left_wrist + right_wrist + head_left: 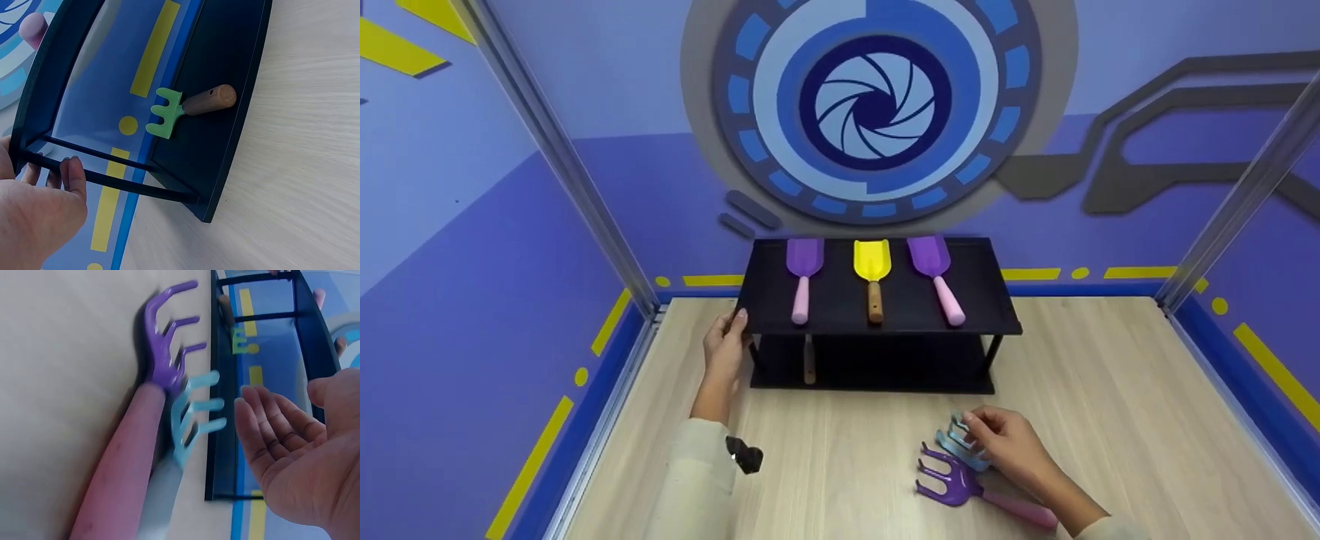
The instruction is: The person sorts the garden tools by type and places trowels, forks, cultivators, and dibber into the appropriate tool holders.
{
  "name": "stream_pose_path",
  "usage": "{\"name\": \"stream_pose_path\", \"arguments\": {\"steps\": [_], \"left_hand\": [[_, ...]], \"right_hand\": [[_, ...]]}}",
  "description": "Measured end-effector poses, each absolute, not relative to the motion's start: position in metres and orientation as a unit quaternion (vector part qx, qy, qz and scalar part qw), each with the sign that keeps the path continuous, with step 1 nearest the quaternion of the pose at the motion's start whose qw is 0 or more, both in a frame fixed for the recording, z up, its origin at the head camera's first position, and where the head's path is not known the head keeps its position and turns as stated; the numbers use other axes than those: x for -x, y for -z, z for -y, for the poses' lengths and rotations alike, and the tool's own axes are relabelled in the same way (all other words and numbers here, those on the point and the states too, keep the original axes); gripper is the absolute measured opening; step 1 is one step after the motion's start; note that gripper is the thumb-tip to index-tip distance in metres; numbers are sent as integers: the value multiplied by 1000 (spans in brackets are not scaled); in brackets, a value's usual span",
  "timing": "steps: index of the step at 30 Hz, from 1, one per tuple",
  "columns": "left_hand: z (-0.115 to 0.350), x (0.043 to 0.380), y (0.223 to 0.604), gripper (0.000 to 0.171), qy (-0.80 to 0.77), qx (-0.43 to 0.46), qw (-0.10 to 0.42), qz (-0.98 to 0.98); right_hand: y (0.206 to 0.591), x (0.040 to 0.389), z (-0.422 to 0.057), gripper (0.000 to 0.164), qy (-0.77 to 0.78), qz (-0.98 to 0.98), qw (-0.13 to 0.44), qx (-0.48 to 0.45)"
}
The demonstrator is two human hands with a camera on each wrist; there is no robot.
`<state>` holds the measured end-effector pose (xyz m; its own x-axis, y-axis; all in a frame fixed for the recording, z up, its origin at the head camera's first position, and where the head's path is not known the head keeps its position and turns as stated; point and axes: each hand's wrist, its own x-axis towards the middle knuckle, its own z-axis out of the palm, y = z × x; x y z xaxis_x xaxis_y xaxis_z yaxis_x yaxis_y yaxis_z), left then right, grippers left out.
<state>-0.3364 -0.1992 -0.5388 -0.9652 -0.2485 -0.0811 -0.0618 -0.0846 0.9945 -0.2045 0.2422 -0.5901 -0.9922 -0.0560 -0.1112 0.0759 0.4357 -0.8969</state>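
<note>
My left hand grips the left end of a black two-tier rack, thumb on the top board and fingers by the side posts. Over the table at the right, my right hand hovers beside a light-blue hand rake. The right wrist view shows its fingers loosely bent, apart from the tines, with nothing in them. Next to the blue rake lies a purple hand rake with a pink handle. On the lower tier rests a green hand rake with a wooden handle.
Across the top tier lie a purple scoop at left, a yellow scoop in the middle and another purple scoop at right. Behind the rack rises a blue patterned wall. Metal posts stand at the table's back corners.
</note>
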Motion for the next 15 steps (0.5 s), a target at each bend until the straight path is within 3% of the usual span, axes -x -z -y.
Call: {"name": "stream_pose_path", "arguments": {"steps": [7, 15], "left_hand": [[200, 335, 539, 44, 721, -116, 64, 680], [199, 337, 540, 45, 731, -115, 66, 669]], "right_hand": [[598, 195, -261, 38, 474, -877, 75, -5], [603, 189, -287, 25, 389, -919, 56, -26]]}}
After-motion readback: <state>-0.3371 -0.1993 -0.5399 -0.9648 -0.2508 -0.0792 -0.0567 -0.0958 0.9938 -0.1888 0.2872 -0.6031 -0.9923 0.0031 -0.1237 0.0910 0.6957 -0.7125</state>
